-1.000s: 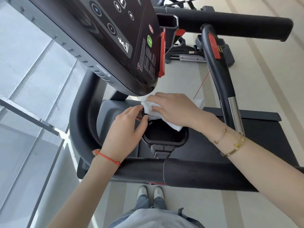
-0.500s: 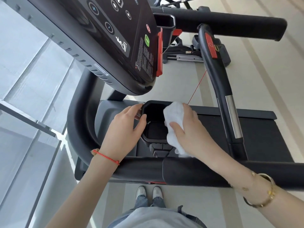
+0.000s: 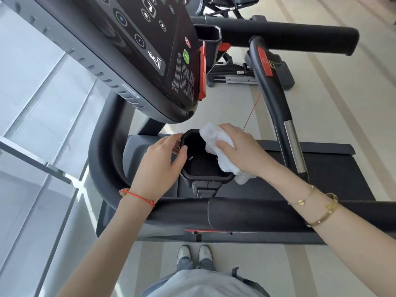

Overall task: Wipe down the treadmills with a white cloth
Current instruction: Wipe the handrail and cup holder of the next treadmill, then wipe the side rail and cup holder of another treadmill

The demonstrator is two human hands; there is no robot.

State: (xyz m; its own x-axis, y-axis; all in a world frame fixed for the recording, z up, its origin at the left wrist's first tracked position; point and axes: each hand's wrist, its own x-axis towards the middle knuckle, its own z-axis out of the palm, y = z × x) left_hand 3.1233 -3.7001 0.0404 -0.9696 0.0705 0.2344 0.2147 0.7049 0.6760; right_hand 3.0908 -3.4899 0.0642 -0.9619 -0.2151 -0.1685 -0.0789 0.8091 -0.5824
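Below the tilted console [image 3: 137,50], a black cup holder [image 3: 205,166] is sitting open-topped in the treadmill [image 3: 321,168] frame. The white cloth [image 3: 216,146] is lying bunched across the holder's right rim, its long axis running from the far rim, nearest the console, down toward the person, with the lower end hanging just outside the holder over the dark deck. The right hand [image 3: 240,151] is gripping the cloth, thumb curled over its top and fingers wrapped behind it, pressing it against the rim. The left hand [image 3: 158,166] is holding the holder's left rim, thumb hooked on the edge and fingers curled along the outside wall. A thick black handrail [image 3: 246,215] is crossing in front of the holder, between it and the person, and both forearms are reaching over it. To the right of the holder, a curved grip bar [image 3: 276,99] with a red patch and a silver band is rising beside the right wrist. A thin red cord [image 3: 252,111] is hanging just beyond the cloth. Another machine [image 3: 246,71] is standing farther off on the pale floor [image 3: 342,103].
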